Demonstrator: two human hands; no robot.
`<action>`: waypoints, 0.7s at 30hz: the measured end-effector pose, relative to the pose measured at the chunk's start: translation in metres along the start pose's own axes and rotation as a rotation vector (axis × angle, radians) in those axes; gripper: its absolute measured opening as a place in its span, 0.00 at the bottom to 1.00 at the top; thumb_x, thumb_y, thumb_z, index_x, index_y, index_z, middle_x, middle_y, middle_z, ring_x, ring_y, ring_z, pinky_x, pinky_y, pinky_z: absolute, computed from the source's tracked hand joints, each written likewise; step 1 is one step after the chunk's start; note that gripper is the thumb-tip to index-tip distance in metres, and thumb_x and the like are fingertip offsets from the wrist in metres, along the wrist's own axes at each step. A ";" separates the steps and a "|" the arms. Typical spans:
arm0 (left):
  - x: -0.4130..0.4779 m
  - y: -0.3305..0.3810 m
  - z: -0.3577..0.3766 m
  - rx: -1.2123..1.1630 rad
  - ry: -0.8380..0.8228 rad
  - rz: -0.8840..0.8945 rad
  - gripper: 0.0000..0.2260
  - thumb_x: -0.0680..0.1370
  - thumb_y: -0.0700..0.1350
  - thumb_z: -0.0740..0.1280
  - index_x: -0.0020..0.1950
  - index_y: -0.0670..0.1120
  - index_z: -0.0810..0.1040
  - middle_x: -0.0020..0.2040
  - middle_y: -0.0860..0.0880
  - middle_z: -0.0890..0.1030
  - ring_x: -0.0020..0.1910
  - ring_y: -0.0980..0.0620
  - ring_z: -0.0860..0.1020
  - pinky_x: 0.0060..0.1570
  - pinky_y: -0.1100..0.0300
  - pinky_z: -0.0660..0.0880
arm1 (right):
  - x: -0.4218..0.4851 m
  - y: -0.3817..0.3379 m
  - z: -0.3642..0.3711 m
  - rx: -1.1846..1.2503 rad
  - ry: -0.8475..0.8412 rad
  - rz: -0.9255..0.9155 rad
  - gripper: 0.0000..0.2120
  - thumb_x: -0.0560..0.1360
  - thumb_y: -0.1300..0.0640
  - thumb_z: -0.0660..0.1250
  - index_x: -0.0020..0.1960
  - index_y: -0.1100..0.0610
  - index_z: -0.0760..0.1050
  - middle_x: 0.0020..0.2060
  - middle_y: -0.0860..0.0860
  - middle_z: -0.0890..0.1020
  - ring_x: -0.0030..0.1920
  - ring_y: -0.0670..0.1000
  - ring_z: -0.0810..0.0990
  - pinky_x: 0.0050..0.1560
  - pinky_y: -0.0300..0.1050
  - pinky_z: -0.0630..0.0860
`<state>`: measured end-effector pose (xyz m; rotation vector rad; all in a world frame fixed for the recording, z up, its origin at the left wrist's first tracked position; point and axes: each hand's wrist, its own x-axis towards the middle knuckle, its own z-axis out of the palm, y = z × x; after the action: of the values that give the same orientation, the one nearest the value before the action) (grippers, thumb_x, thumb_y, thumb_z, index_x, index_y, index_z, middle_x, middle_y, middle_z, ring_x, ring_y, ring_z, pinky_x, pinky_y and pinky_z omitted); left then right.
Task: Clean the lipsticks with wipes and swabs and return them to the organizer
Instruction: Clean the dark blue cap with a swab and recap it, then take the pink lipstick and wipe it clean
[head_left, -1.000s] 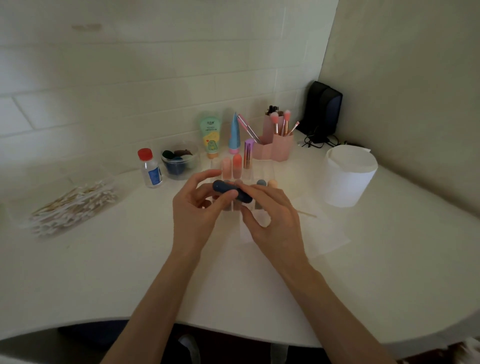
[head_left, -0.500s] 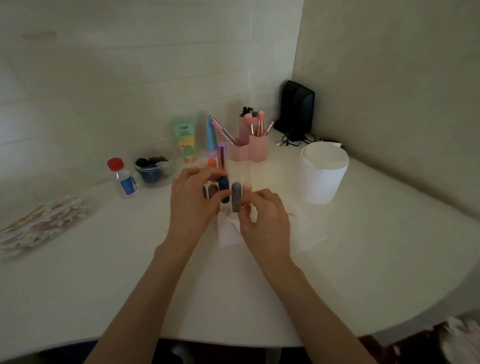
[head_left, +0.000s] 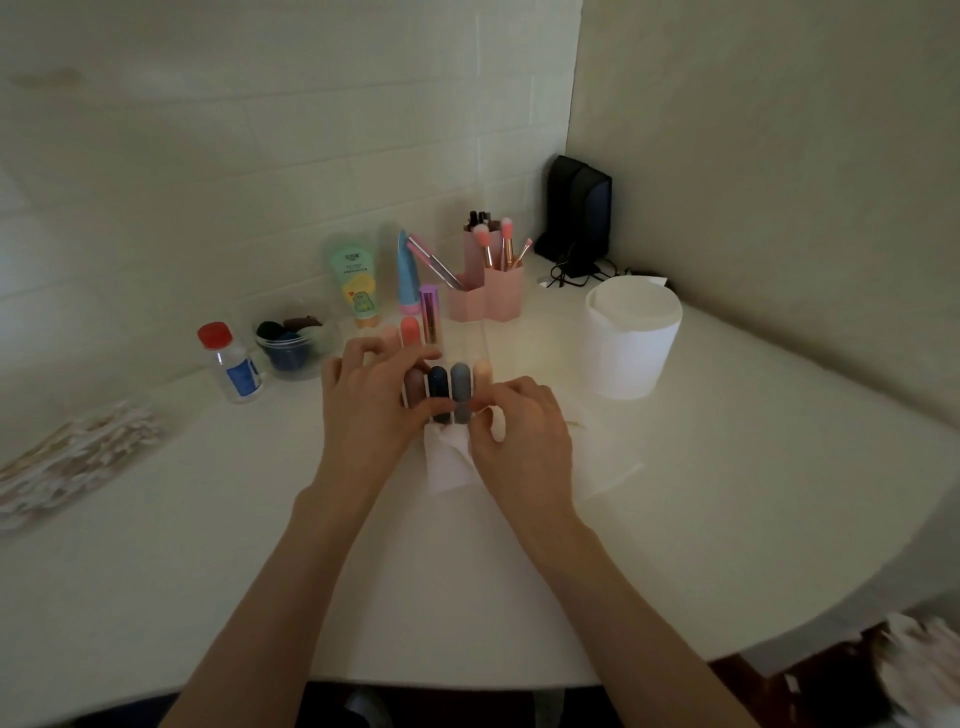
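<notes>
Lipsticks first: small rigid capsule tubes, prob. light w/ smooth, slippery-looking shells, so I'd pinch one at mid-barrel, thumb vs. forefinger, and lift straight up out of its slot. Going big to small from my remote seat: white table (head_left: 727, 493), then the paper roll (head_left: 631, 343) at right, the clear organizer (head_left: 480, 343) in the middle w/ tubes upright in rows. Front row reads mauve, dark blue lipstick (head_left: 439, 392), grey lipstick (head_left: 461, 392), peach; behind stand two pinkish ones and a metallic purple tube. Left hand (head_left: 369, 410) has fingers curled round the organizer's left front, thumb near the dark blue one; can't tell if it actually grips a tube. Right hand (head_left: 519, 441) is closed, pinching a crumpled wipe (head_left: 449, 460) at the organizer's front edge, fingertips touching the grey one's base.
</notes>
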<state>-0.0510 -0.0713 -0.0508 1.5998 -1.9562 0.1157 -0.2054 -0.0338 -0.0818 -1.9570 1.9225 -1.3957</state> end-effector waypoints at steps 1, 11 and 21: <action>-0.001 -0.001 -0.002 -0.008 0.007 0.007 0.24 0.70 0.56 0.78 0.65 0.56 0.80 0.59 0.49 0.83 0.67 0.45 0.71 0.57 0.53 0.58 | 0.000 0.000 0.000 0.000 0.005 -0.001 0.05 0.74 0.62 0.71 0.48 0.55 0.83 0.43 0.50 0.80 0.46 0.52 0.75 0.45 0.46 0.74; -0.006 -0.009 -0.027 -0.316 0.202 -0.023 0.13 0.75 0.50 0.74 0.59 0.54 0.83 0.55 0.54 0.83 0.63 0.52 0.74 0.64 0.44 0.69 | 0.000 -0.004 -0.001 0.158 -0.022 -0.061 0.05 0.76 0.60 0.71 0.51 0.55 0.83 0.43 0.48 0.82 0.45 0.50 0.78 0.49 0.51 0.77; -0.047 -0.009 -0.040 -0.660 0.161 -0.105 0.08 0.73 0.46 0.77 0.51 0.48 0.86 0.46 0.57 0.86 0.46 0.58 0.82 0.41 0.71 0.69 | -0.006 -0.014 0.005 0.221 -0.169 -0.310 0.12 0.79 0.44 0.69 0.55 0.50 0.83 0.44 0.44 0.84 0.45 0.46 0.80 0.49 0.42 0.70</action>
<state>-0.0230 -0.0158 -0.0444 1.2008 -1.5540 -0.3936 -0.1899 -0.0282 -0.0794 -2.2452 1.3751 -1.3838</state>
